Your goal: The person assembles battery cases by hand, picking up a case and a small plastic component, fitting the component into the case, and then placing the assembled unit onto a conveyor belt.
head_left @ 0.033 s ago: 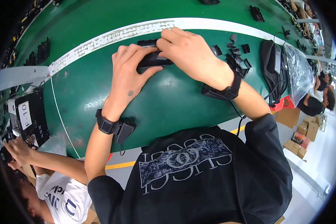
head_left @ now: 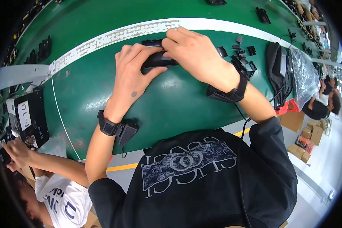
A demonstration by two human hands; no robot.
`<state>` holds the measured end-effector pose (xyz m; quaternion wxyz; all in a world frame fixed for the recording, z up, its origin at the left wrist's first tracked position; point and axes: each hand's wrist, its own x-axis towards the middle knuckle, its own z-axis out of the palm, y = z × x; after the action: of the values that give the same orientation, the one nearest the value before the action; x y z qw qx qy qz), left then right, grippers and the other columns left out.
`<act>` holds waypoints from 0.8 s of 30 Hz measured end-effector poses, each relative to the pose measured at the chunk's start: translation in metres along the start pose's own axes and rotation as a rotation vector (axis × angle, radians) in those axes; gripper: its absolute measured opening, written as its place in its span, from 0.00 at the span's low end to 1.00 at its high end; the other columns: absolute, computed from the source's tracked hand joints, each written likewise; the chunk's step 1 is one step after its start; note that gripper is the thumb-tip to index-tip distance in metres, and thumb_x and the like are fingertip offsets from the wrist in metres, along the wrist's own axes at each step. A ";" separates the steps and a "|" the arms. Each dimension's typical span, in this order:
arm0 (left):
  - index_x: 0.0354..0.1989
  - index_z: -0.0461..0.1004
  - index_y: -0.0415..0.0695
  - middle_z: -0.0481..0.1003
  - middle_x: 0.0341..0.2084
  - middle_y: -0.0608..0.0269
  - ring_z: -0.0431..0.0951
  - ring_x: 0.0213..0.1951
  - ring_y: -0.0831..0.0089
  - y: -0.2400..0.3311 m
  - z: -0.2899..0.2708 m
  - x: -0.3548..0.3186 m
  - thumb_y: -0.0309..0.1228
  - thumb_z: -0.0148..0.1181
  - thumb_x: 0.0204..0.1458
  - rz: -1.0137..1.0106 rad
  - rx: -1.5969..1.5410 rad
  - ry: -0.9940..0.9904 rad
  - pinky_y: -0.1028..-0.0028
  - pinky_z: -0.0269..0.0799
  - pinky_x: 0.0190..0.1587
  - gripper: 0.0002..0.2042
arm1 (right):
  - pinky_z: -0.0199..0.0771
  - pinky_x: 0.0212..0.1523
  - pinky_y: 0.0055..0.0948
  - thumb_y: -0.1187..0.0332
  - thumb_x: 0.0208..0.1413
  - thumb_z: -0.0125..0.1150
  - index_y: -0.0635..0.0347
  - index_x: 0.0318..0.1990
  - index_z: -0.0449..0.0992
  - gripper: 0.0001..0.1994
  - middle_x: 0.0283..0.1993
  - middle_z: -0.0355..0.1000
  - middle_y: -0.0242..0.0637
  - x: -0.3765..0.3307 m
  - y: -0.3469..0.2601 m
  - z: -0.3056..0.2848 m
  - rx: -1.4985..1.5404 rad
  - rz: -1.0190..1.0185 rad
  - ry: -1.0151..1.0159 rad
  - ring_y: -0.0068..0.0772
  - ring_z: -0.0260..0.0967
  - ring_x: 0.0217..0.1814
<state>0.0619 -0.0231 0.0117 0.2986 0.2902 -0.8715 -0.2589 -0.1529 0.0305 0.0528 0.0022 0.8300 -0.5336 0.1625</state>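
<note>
A long black plastic housing (head_left: 157, 60) lies on the green table (head_left: 171, 98), straight ahead of me and just short of the white strip. My left hand (head_left: 135, 64) grips its left end, thumb along the near side and fingers over the far side. Over the right end bends my right hand (head_left: 190, 49), its fingers curled and pressed together against the housing. Whether a small piece sits between those fingertips is hidden. Each wrist wears a black strap with a small black device.
Small black plastic pieces (head_left: 243, 60) lie loose right of my right hand. Farther right are a black pouch (head_left: 273, 64) with cables and a clear plastic bag (head_left: 306, 76). A black box (head_left: 30, 117) stands at the left, near a co-worker's hands (head_left: 19, 154). More black housings (head_left: 45, 49) lie far left.
</note>
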 end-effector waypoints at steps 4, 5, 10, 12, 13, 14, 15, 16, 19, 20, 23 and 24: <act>0.53 0.85 0.50 0.79 0.43 0.70 0.72 0.47 0.62 -0.005 0.002 -0.002 0.37 0.80 0.46 -0.006 -0.019 0.011 0.63 0.63 0.54 0.23 | 0.82 0.44 0.38 0.69 0.54 0.71 0.59 0.38 0.78 0.07 0.42 0.71 0.34 0.004 0.002 -0.003 -0.004 -0.025 -0.024 0.38 0.74 0.47; 0.53 0.85 0.50 0.79 0.43 0.70 0.72 0.47 0.62 -0.006 0.002 -0.002 0.38 0.80 0.46 -0.005 -0.021 0.013 0.63 0.63 0.54 0.23 | 0.80 0.44 0.38 0.68 0.56 0.71 0.58 0.38 0.77 0.09 0.41 0.70 0.34 0.005 0.002 -0.004 -0.005 -0.029 -0.029 0.39 0.73 0.46; 0.52 0.85 0.49 0.79 0.43 0.69 0.73 0.47 0.62 -0.004 0.000 0.000 0.37 0.80 0.46 0.010 -0.012 0.017 0.63 0.63 0.54 0.23 | 0.78 0.44 0.41 0.69 0.57 0.71 0.60 0.39 0.75 0.10 0.41 0.69 0.37 0.012 0.003 -0.006 0.070 -0.016 -0.085 0.43 0.72 0.45; 0.53 0.84 0.46 0.80 0.43 0.66 0.74 0.47 0.61 -0.005 0.000 -0.001 0.35 0.81 0.45 0.012 0.006 0.017 0.64 0.65 0.53 0.25 | 0.77 0.46 0.44 0.70 0.57 0.71 0.61 0.39 0.75 0.09 0.41 0.70 0.38 0.013 0.005 -0.005 0.098 0.002 -0.134 0.46 0.72 0.46; 0.54 0.84 0.47 0.80 0.43 0.67 0.74 0.47 0.61 -0.006 0.001 0.000 0.36 0.81 0.45 0.015 -0.003 0.029 0.63 0.64 0.53 0.25 | 0.77 0.46 0.45 0.71 0.57 0.71 0.61 0.39 0.75 0.09 0.41 0.71 0.39 0.014 0.008 -0.004 0.114 -0.030 -0.122 0.47 0.73 0.46; 0.54 0.83 0.48 0.79 0.42 0.68 0.74 0.47 0.61 -0.007 0.002 -0.001 0.37 0.81 0.46 0.010 -0.011 0.034 0.62 0.64 0.54 0.25 | 0.77 0.47 0.45 0.71 0.57 0.71 0.62 0.39 0.75 0.09 0.41 0.71 0.40 0.015 0.012 -0.003 0.123 -0.037 -0.140 0.49 0.73 0.47; 0.55 0.83 0.49 0.79 0.42 0.68 0.73 0.47 0.61 -0.007 0.003 -0.002 0.38 0.80 0.46 0.006 -0.022 0.032 0.61 0.63 0.54 0.25 | 0.76 0.47 0.46 0.72 0.57 0.71 0.62 0.39 0.75 0.09 0.41 0.72 0.41 0.014 0.014 -0.001 0.143 -0.064 -0.114 0.50 0.74 0.47; 0.55 0.83 0.49 0.79 0.42 0.68 0.73 0.47 0.60 -0.007 0.004 -0.004 0.38 0.80 0.46 -0.002 -0.039 0.020 0.60 0.64 0.54 0.26 | 0.76 0.47 0.46 0.72 0.56 0.71 0.62 0.39 0.75 0.09 0.41 0.73 0.41 0.013 0.016 0.001 0.155 -0.044 -0.160 0.51 0.74 0.47; 0.56 0.81 0.46 0.79 0.42 0.63 0.74 0.46 0.57 -0.008 0.005 -0.004 0.37 0.81 0.45 0.003 -0.033 0.006 0.61 0.66 0.53 0.28 | 0.77 0.48 0.46 0.72 0.54 0.70 0.63 0.39 0.76 0.09 0.42 0.74 0.43 0.013 0.020 0.006 0.182 -0.087 -0.104 0.51 0.76 0.48; 0.56 0.80 0.44 0.80 0.42 0.61 0.74 0.45 0.55 -0.007 0.004 -0.003 0.35 0.82 0.45 0.010 -0.009 0.021 0.62 0.68 0.53 0.28 | 0.77 0.46 0.45 0.70 0.54 0.69 0.62 0.40 0.77 0.09 0.41 0.75 0.44 0.013 0.019 0.006 0.110 -0.091 -0.087 0.51 0.77 0.47; 0.61 0.77 0.44 0.80 0.49 0.56 0.76 0.48 0.56 -0.006 -0.005 0.001 0.33 0.82 0.48 -0.050 -0.216 0.031 0.59 0.73 0.58 0.31 | 0.84 0.41 0.43 0.69 0.55 0.63 0.59 0.43 0.79 0.10 0.43 0.77 0.41 0.008 0.004 0.006 -0.079 -0.005 -0.104 0.45 0.80 0.47; 0.62 0.77 0.44 0.80 0.53 0.55 0.77 0.51 0.54 -0.010 -0.010 0.004 0.32 0.81 0.50 -0.046 -0.169 0.114 0.58 0.72 0.61 0.30 | 0.84 0.41 0.42 0.67 0.53 0.66 0.59 0.45 0.80 0.12 0.44 0.76 0.40 0.006 -0.001 0.005 -0.117 0.024 -0.107 0.43 0.79 0.50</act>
<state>0.0701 -0.0355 0.0140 0.3650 0.2983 -0.8213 -0.3213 -0.1485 0.0240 0.0495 0.0203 0.8295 -0.5514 0.0864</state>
